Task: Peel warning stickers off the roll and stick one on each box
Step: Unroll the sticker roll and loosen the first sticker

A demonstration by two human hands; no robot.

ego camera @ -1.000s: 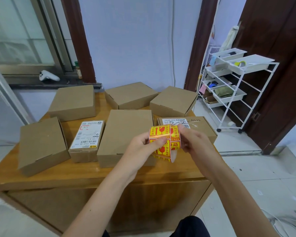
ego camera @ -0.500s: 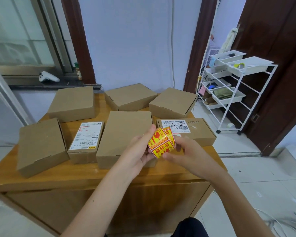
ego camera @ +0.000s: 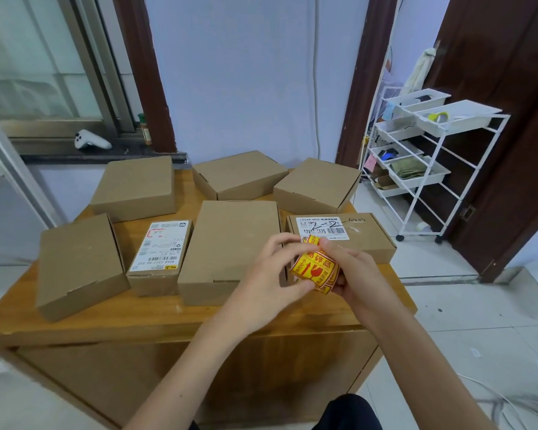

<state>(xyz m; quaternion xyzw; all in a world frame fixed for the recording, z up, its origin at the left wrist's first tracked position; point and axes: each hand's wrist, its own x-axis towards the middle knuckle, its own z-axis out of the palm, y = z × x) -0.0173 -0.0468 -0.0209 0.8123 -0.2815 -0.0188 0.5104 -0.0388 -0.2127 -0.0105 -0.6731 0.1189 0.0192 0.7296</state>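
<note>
sticker roll: now tilted, label face turned up
left hand: clamped on roll, as before
right hand: gripped around roll, lowered

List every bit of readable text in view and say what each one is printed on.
"12V4A 48W", then blurred characters: white label on the front right box.
Handwritten "2-2": same label.
"806A C327 00 533", seen upside down: label on the small box.
"品": sticker roll held in both hands; other characters blurred.
</note>
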